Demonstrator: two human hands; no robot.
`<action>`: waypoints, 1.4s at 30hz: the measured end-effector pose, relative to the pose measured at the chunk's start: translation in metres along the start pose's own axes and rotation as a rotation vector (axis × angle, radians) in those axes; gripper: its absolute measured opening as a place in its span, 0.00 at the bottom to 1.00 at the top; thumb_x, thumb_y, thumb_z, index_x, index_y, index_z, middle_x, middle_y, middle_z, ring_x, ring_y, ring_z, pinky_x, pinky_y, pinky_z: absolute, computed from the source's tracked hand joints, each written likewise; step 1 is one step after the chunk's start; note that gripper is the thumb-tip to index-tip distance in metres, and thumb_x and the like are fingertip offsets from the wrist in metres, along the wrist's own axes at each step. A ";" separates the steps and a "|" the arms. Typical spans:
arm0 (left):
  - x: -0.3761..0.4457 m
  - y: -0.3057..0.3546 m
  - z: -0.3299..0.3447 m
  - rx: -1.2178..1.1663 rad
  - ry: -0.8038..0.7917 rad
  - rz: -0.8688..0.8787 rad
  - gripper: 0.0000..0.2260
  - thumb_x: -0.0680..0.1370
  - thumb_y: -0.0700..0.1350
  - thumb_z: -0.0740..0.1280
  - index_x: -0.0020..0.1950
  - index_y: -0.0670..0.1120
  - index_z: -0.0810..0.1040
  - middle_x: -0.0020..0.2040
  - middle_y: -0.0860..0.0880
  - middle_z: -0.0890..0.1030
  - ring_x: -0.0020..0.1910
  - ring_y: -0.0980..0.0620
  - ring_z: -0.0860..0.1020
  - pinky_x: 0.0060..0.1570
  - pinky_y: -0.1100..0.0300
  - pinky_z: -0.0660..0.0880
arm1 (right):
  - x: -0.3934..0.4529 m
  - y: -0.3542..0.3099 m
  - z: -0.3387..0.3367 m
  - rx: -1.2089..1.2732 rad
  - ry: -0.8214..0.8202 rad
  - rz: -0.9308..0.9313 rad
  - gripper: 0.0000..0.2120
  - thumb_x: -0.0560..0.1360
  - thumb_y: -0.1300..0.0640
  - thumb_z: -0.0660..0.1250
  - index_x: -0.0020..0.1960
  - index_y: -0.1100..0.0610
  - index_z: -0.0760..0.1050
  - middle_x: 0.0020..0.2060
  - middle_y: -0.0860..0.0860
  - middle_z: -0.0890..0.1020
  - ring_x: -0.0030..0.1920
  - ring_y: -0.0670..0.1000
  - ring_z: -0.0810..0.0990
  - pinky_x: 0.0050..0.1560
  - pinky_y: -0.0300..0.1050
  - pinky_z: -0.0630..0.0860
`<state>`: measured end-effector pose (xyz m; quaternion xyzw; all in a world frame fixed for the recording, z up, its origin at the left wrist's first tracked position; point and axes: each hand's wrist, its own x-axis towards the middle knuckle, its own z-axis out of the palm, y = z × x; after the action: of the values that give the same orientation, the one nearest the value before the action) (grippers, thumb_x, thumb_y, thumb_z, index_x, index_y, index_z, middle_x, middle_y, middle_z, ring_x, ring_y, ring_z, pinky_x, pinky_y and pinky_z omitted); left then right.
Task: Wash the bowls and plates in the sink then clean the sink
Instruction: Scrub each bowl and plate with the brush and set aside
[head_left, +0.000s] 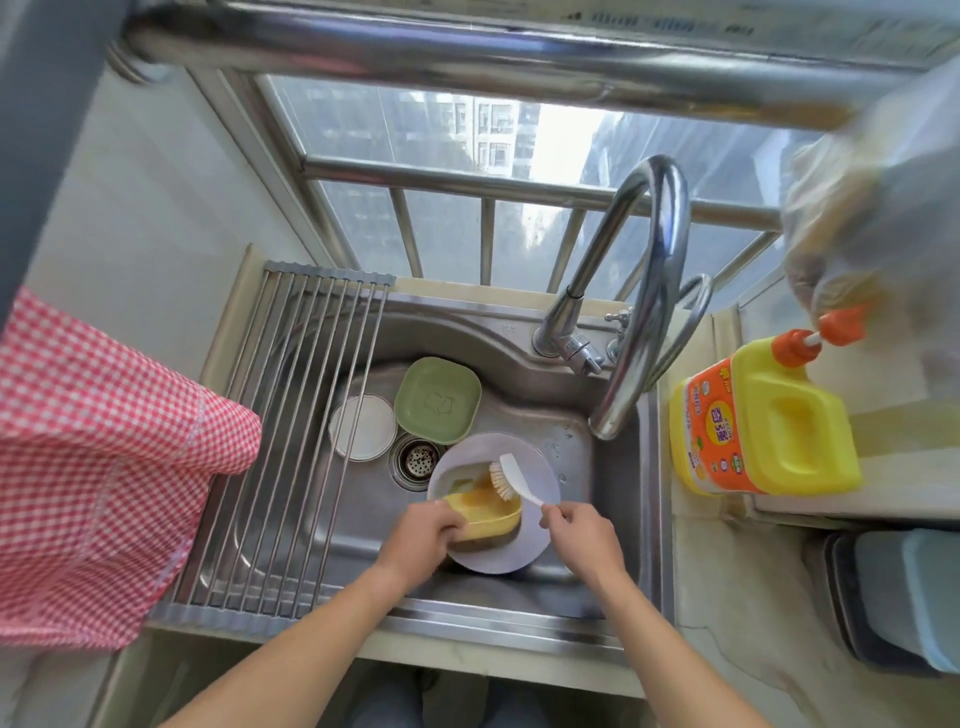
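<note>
Lower centre of frame: left hand (422, 530) grips yellow plastic oblong bowl (488, 514) over pale round plate (524, 540); right hand (576, 535) pinches white-handled scrub brush (511, 480), bristles in bowl. Best: keep bowl tilted, scrub corners. Farther: green square dish (437, 402), white lid-like plate (363, 427), steel sink (587, 467).

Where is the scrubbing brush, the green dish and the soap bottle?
Scrubbing brush (503, 480): head view, on its bristles.
Green dish (437, 401): head view, on the middle of its inside.
Soap bottle (774, 421): head view, on its yellow handle side.
</note>
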<state>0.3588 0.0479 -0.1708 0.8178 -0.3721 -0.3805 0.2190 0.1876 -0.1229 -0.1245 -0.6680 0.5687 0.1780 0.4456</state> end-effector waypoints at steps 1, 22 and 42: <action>-0.003 0.004 -0.004 -0.150 0.057 -0.100 0.07 0.74 0.37 0.71 0.45 0.47 0.87 0.40 0.53 0.84 0.40 0.56 0.80 0.42 0.69 0.72 | -0.003 -0.002 -0.003 0.040 -0.001 -0.003 0.16 0.79 0.44 0.60 0.42 0.48 0.83 0.43 0.46 0.84 0.47 0.52 0.81 0.50 0.47 0.78; -0.017 0.025 -0.043 -1.058 0.154 -0.732 0.08 0.83 0.36 0.62 0.58 0.41 0.79 0.47 0.42 0.83 0.43 0.46 0.82 0.31 0.59 0.81 | -0.039 -0.041 -0.019 -0.030 0.027 -0.058 0.17 0.78 0.45 0.59 0.44 0.53 0.83 0.38 0.49 0.84 0.42 0.54 0.82 0.43 0.49 0.80; -0.013 0.062 -0.064 -0.985 0.191 -0.715 0.07 0.80 0.35 0.66 0.57 0.40 0.80 0.50 0.40 0.84 0.46 0.44 0.83 0.53 0.47 0.81 | -0.070 -0.062 -0.033 -0.143 0.106 -0.267 0.16 0.79 0.44 0.59 0.40 0.47 0.80 0.32 0.46 0.80 0.34 0.51 0.78 0.33 0.44 0.72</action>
<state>0.3757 0.0243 -0.0860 0.7253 0.1656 -0.4825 0.4623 0.2149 -0.1098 -0.0303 -0.7762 0.4834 0.1218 0.3860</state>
